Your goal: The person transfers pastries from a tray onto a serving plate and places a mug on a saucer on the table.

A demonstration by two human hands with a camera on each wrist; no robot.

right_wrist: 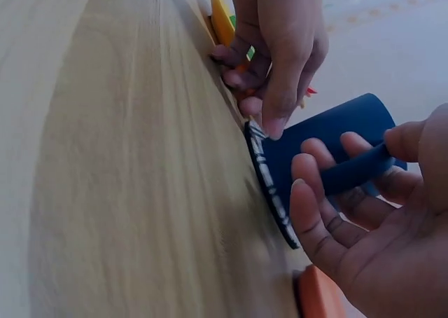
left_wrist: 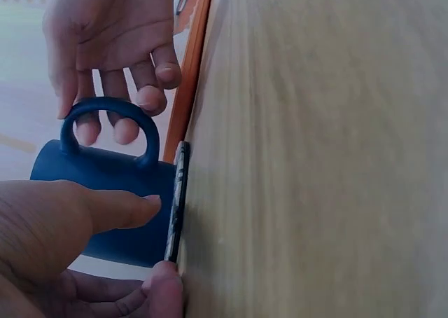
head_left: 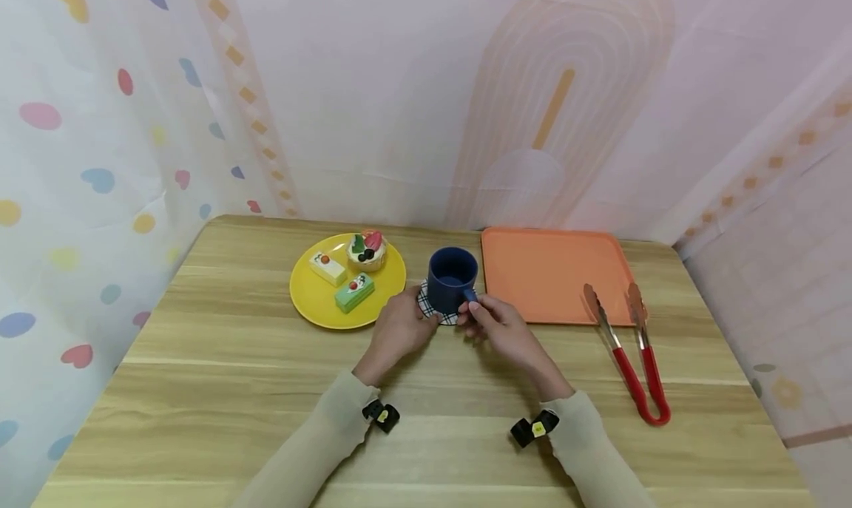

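Note:
A dark blue mug [head_left: 452,275] stands upright on a round black-and-white checked coaster [head_left: 429,308] near the middle of the table. My right hand [head_left: 498,327] grips the mug's handle [right_wrist: 357,169], thumb on top and fingers curled around it from below. On the other side, my left hand [head_left: 404,322] holds the coaster's edge, its thumb [left_wrist: 126,209] over the top close to the mug and its fingertips [left_wrist: 164,290] at the rim. The mug looks hollow and dark inside.
Left of the mug, a yellow plate [head_left: 309,301] bears a fruit tart [head_left: 367,253] and two small cake slices, one white, one green. An orange tray [head_left: 546,271] lies at the back right. Red-handled tongs [head_left: 632,378] rest with their tips over its front edge.

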